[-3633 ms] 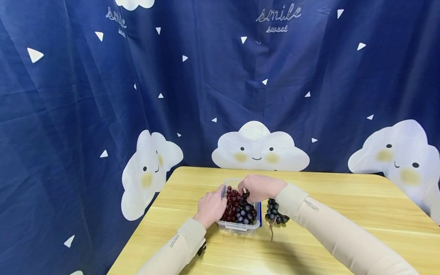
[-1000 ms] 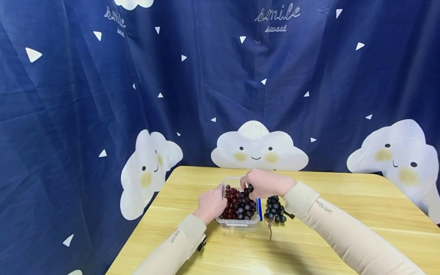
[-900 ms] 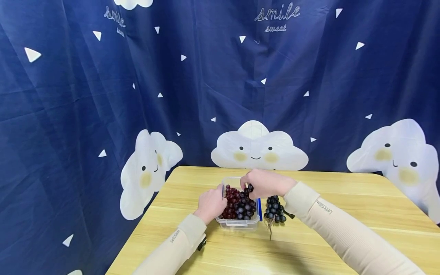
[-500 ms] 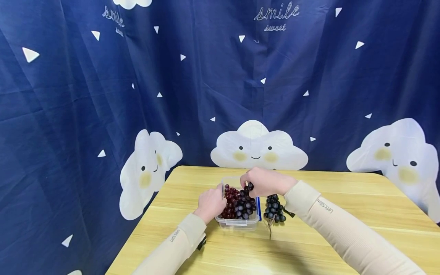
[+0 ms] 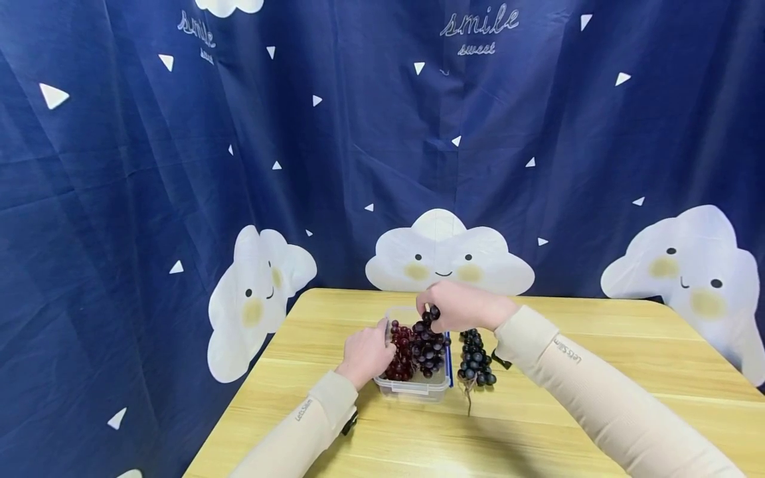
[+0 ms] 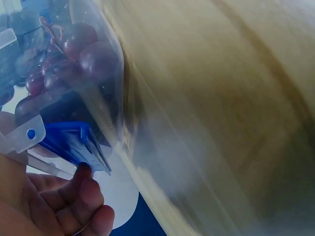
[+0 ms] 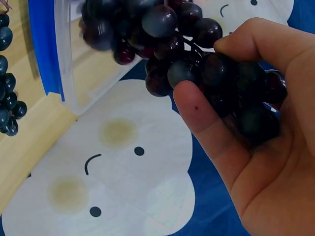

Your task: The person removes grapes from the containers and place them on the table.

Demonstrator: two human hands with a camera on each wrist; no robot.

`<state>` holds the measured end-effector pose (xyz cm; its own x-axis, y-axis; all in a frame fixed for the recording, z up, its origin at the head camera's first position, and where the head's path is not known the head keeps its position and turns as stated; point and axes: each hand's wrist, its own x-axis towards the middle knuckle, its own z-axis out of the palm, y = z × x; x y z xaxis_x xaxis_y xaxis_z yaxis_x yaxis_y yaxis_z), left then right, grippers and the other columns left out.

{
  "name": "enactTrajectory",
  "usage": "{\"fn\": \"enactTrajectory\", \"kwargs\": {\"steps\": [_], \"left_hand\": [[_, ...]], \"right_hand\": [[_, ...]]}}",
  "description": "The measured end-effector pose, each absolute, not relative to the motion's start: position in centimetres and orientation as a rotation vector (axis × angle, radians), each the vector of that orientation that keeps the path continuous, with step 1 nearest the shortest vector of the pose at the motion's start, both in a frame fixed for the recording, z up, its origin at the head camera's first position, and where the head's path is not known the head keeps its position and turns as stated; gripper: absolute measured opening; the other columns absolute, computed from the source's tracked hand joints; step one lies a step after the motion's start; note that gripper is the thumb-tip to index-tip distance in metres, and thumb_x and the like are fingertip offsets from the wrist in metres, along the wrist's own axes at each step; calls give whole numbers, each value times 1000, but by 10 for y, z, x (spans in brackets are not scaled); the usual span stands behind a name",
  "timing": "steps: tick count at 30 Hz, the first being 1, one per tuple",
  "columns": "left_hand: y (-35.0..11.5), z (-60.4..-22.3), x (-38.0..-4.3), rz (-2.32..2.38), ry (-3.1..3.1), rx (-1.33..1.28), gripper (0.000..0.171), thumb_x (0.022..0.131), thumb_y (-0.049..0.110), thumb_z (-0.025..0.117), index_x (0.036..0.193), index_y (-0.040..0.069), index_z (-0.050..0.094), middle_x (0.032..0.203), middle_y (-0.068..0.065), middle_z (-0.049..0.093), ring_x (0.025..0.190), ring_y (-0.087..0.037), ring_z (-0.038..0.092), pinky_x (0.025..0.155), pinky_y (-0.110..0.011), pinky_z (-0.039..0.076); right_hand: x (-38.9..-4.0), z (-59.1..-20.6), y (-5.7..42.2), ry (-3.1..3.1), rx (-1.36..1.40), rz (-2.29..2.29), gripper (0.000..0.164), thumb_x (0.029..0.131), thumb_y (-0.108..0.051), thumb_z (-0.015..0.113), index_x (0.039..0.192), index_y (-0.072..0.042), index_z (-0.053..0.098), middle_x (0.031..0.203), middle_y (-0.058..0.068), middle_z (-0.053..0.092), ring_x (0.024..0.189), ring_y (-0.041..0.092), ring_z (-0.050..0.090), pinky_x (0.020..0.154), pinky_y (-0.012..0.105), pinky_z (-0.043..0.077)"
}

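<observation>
My left hand (image 5: 366, 355) grips the left side of a clear plastic food container (image 5: 412, 392); in the left wrist view its curled fingers (image 6: 81, 204) are at a clip flap with a blue edge (image 6: 69, 140). With thumb and fingers my right hand (image 5: 459, 309) holds the upper end of a dark purple bunch of grapes (image 5: 427, 345), which hangs over the right half of the container. The right wrist view shows the upper grapes (image 7: 184, 73) between thumb and fingers. A red bunch of grapes (image 5: 400, 355) lies in the container's left half.
To the right of the container, a black bunch of grapes (image 5: 474, 362) with a stringy stem lies on the wooden table (image 5: 574, 338). A blue strip (image 5: 449, 372) runs along the container's right side. Behind the table hangs a dark blue curtain (image 5: 382, 133) with clouds.
My right hand has risen with the dark purple bunch, lifting it partly from the container and baring some of its bottom. My left hand has stayed at the container's left side.
</observation>
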<state>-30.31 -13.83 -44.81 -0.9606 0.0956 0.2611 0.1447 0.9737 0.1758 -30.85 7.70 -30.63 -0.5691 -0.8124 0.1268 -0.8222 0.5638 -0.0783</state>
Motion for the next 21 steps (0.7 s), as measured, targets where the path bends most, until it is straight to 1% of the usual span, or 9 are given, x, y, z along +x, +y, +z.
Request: {"fn": "enactTrajectory", "kwargs": {"steps": [2,4,9,16,21], "left_hand": [[-139,-449,-303,-295,-2871,-176,53,80,32,55,130,16,49,64,5,51,50,-15,45,43,-32,34],[-140,-450,-302,-298,-2866,-182,52,80,31,55,130,16,50,67,5,52,52,-15,46,43,-32,34],[-141,-452,-303,-313,-2849,-187,53,80,33,57,131,17,50,78,2,58,60,-17,52,47,-32,37],[-142,-451,-303,-304,-2847,-170,58,81,35,56,136,18,47,94,-7,62,69,-23,58,51,-37,42],[-143,-451,-304,-290,-2859,-158,59,82,37,55,137,21,46,101,-9,62,75,-25,60,54,-39,45]], "right_hand": [[-308,-305,77,-2723,1417,200,24,70,-15,70,92,-22,64,95,-9,64,79,6,55,72,26,48],[-309,-303,78,-2732,1417,209,24,71,-15,70,92,-23,64,96,-9,64,80,7,56,73,27,48],[-308,-298,80,-2731,1407,210,24,71,-16,69,93,-23,63,98,-8,64,84,7,56,77,28,48],[-308,-287,84,-2661,1437,226,23,70,-13,70,91,-20,63,91,-7,64,79,9,55,73,28,48],[-310,-279,89,-2629,1430,238,22,70,-13,69,89,-19,63,90,-8,63,79,8,56,73,28,47]]}}
